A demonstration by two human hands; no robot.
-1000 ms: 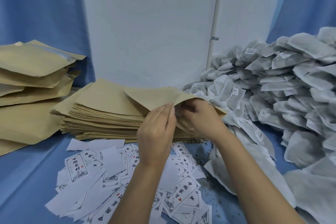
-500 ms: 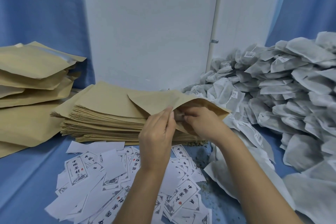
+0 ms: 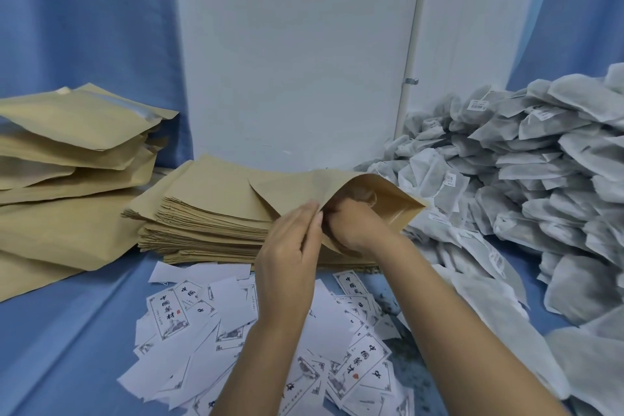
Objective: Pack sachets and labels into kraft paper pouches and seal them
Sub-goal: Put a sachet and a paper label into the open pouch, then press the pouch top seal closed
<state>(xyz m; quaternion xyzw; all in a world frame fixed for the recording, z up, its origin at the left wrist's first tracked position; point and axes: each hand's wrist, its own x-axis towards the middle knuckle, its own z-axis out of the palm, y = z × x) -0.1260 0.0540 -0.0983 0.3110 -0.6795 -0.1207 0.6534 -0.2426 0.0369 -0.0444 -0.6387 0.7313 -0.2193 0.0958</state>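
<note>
We face a flat white wall panel point(image 3: 297, 54) that fills the middle of our view, matte, with a few faint scuffs low down. Right of centre a slim white pipe point(image 3: 418, 10) runs up it, held by a small metal clip point(image 3: 411, 81). Blue cloth hangs on both sides: the left curtain point(image 3: 84, 17) falls in soft vertical folds, and the right curtain point(image 3: 580, 10) does the same. The surface point(image 3: 60, 348) before us is draped in the same blue cloth, creased in long diagonal lines. The light is soft, even and slightly cool.
</note>
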